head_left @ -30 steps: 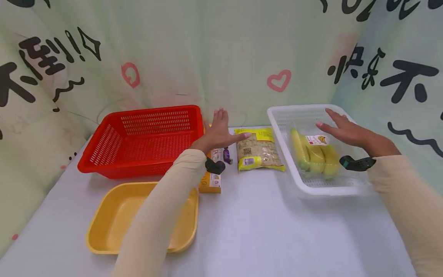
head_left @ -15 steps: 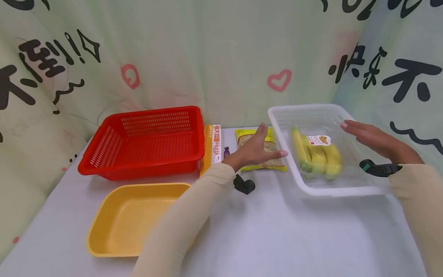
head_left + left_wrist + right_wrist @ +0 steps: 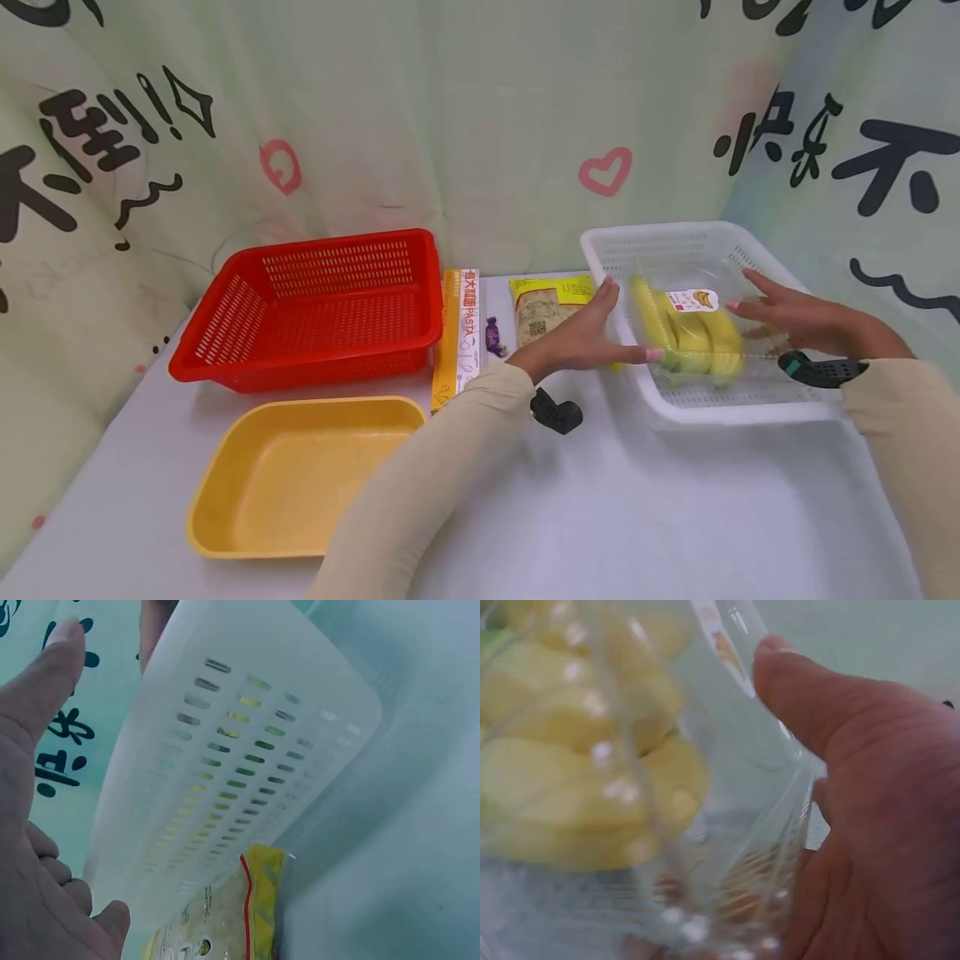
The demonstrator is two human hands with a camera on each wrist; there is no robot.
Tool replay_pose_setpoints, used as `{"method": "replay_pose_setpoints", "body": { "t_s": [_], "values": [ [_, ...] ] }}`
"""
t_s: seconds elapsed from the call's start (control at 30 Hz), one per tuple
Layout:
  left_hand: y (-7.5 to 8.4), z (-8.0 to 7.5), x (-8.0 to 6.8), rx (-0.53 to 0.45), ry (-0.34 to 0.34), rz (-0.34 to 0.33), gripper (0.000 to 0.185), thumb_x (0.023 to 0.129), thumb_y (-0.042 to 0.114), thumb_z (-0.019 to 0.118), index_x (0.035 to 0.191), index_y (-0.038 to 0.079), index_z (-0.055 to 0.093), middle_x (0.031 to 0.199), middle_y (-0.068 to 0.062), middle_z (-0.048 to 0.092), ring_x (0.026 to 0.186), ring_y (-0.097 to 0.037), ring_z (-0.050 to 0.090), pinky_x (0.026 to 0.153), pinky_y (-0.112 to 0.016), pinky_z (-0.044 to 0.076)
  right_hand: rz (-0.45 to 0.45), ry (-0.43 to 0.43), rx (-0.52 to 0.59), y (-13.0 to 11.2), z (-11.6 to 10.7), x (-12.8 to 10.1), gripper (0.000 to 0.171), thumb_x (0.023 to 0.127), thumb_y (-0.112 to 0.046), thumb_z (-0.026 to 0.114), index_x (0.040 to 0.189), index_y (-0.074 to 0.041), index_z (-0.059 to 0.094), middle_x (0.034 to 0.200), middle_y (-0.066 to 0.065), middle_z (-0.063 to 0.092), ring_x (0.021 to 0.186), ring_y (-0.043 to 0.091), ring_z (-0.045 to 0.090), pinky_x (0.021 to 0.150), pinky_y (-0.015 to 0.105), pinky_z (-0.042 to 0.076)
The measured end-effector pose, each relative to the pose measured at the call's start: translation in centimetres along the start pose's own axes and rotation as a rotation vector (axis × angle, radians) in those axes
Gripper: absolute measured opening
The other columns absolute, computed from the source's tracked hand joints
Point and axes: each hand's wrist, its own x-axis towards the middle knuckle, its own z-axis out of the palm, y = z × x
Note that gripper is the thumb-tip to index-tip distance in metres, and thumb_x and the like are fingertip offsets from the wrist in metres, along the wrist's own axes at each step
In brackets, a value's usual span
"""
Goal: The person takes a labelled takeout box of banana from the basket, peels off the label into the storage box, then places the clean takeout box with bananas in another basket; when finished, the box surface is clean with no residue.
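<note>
Left hand [image 3: 592, 337] shifted toward 3 o'clock, spread | right hand [image 3: 817, 323] nearer, pinching banana pack [image 3: 692, 301] to its 9 o'clock | bananas [image 3: 686, 343] run 11-to-5 o'clock

Head view bright, even, diffuse; soft shadow on the surface [image 3: 675, 517] below the white basket [image 3: 750, 414]. Left wrist view dimmer, cool blue-green cast. Right wrist view hazy; white glare spots on clear packaging [image 3: 696, 928], bananas [image 3: 562, 787] behind it blurred.
</note>
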Motion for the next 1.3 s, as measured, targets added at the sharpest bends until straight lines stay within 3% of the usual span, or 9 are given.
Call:
{"method": "replay_pose_setpoints", "body": {
  "t_s": [0.2, 0.37, 0.57, 0.7, 0.9, 1.3],
  "values": [
    [-0.4, 0.0, 0.3, 0.173, -0.026, -0.009, 0.110, 0.077, 0.055, 0.076, 0.157, 0.014, 0.013, 0.160, 0.012, -0.010, 0.145, -0.004, 0.002, 0.113, -0.024, 0.019, -0.013, -0.011, 0.019, 0.6, 0.0, 0.6, 0.094, 0.100, -0.046, 0.049, 0.143, -0.032, -0.034, 0.152, 0.038, -0.002, 0.125, 0.062, 0.034, 0.081, 0.071, 0.045],
    [-0.4, 0.2, 0.2, 0.162, -0.024, -0.022, 0.109, 0.076, 0.057, 0.076, 0.157, 0.022, 0.013, 0.160, 0.018, -0.006, 0.143, 0.000, 0.002, 0.113, -0.026, 0.021, -0.015, -0.001, 0.030, 1.1, -0.2, 0.7, 0.093, 0.100, -0.045, 0.049, 0.143, -0.031, -0.032, 0.150, 0.041, 0.004, 0.124, 0.062, 0.034, 0.081, 0.068, 0.047],
    [-0.3, 0.2, -0.1, 0.169, 0.003, -0.050, 0.107, 0.074, 0.061, 0.075, 0.157, 0.027, 0.016, 0.158, 0.023, 0.002, 0.143, -0.003, 0.013, 0.111, -0.030, 0.030, -0.047, -0.002, 0.037, 0.9, 0.2, 0.6, 0.087, 0.103, -0.044, 0.043, 0.142, -0.033, -0.033, 0.151, 0.039, -0.003, 0.124, 0.064, 0.032, 0.082, 0.075, 0.040],
    [-0.3, 0.3, -0.1, 0.177, 0.006, -0.054, 0.107, 0.074, 0.062, 0.075, 0.157, 0.026, 0.017, 0.158, 0.024, 0.001, 0.144, -0.003, 0.011, 0.111, -0.032, 0.029, -0.066, 0.001, 0.039, 0.8, 0.2, 0.7, 0.084, 0.103, -0.045, 0.041, 0.143, -0.033, -0.032, 0.152, 0.038, -0.008, 0.124, 0.066, 0.030, 0.082, 0.077, 0.037],
    [-0.4, 0.3, 0.0, 0.206, 0.000, -0.050, 0.108, 0.076, 0.063, 0.073, 0.157, 0.024, 0.014, 0.159, 0.022, -0.002, 0.143, 0.002, 0.003, 0.113, -0.029, 0.023, -0.062, 0.026, 0.036, 0.7, 0.1, 0.8, 0.085, 0.102, -0.046, 0.044, 0.147, -0.031, -0.027, 0.151, 0.039, 0.001, 0.124, 0.066, 0.030, 0.085, 0.070, 0.043],
    [-0.8, 0.5, 0.0, 0.183, 0.024, -0.005, 0.106, 0.076, 0.062, 0.073, 0.157, 0.029, 0.012, 0.159, 0.020, 0.000, 0.143, -0.001, 0.006, 0.113, -0.032, 0.024, -0.083, 0.027, 0.029, -0.5, -0.6, 0.0, 0.082, 0.103, -0.040, 0.046, 0.151, -0.030, -0.019, 0.150, 0.038, 0.012, 0.120, 0.061, 0.040, 0.080, 0.057, 0.054]
  ]
}}
